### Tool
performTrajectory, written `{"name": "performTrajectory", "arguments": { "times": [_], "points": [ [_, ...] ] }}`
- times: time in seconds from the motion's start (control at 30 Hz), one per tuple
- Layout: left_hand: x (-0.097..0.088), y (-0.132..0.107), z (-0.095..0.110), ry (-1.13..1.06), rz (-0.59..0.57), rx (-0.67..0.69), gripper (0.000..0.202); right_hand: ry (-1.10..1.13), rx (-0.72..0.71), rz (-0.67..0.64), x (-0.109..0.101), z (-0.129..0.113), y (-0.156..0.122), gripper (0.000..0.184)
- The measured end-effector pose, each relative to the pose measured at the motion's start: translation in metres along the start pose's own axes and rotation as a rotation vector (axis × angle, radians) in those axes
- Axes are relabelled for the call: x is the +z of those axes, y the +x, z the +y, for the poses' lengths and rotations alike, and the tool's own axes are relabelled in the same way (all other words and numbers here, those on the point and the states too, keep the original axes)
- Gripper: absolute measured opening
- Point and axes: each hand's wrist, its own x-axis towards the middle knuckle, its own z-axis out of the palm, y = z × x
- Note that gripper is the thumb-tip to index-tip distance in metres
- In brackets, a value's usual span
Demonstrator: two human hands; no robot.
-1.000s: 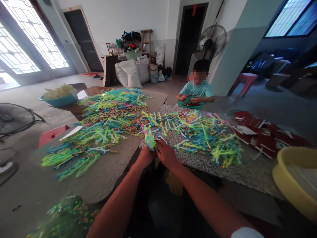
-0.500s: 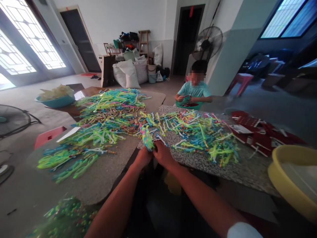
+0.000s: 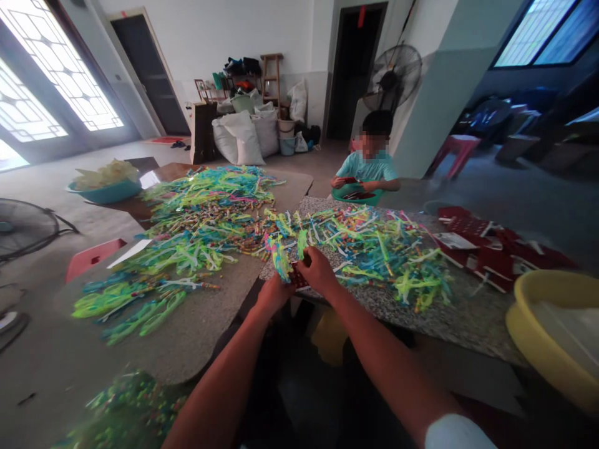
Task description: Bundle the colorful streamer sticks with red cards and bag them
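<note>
My left hand [image 3: 275, 293] is closed round the near left end of a dark red card [image 3: 298, 278] with rows of small light marks. A bunch of yellow-green, blue and pink strands [image 3: 280, 257] hangs off the card's left side. Just right of it my right hand [image 3: 319, 272] is closed in a pinch over the card, with a bright green strand [image 3: 302, 242] standing up from its fingertips. Its lower fingers are partly hidden. Ahead and to the right, a loose layer of green, blue and white beaded strands [image 3: 412, 268] covers the speckled stone table.
On the left table lies a big heap of similar strands [image 3: 210, 187]. Red cards [image 3: 491, 249] are stacked at right, beside a yellow basin [image 3: 538, 299]. Across the table a person [image 3: 369, 165] handles a red card over a green basin. A floor fan [image 3: 28, 224] stands at left.
My right hand has lifted slightly up and right, away from my left, with a green strand now at its fingertips. More of the red card shows. The other person's hands have shifted.
</note>
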Motion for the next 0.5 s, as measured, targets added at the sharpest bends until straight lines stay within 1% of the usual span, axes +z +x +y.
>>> {"name": "performTrajectory", "arguments": {
  "times": [0.13, 0.27, 0.4, 0.5],
  "points": [
    [-0.001, -0.001, 0.000, 0.014, 0.004, 0.000, 0.054, 0.080, 0.133, -0.045, -0.001, 0.010, -0.006, 0.019],
    [-0.001, -0.001, -0.001, 0.022, 0.017, -0.008, 0.053, 0.142, 0.181, -0.121, 0.007, 0.020, -0.019, 0.020],
    [-0.001, -0.001, -0.001, -0.020, 0.003, 0.028, 0.055, 0.112, 0.178, -0.161, 0.013, 0.017, -0.026, 0.017],
    [0.000, 0.000, -0.002, -0.026, -0.005, 0.032, 0.056, 0.060, 0.099, -0.187, 0.015, 0.013, -0.028, 0.017]
  ]
}}
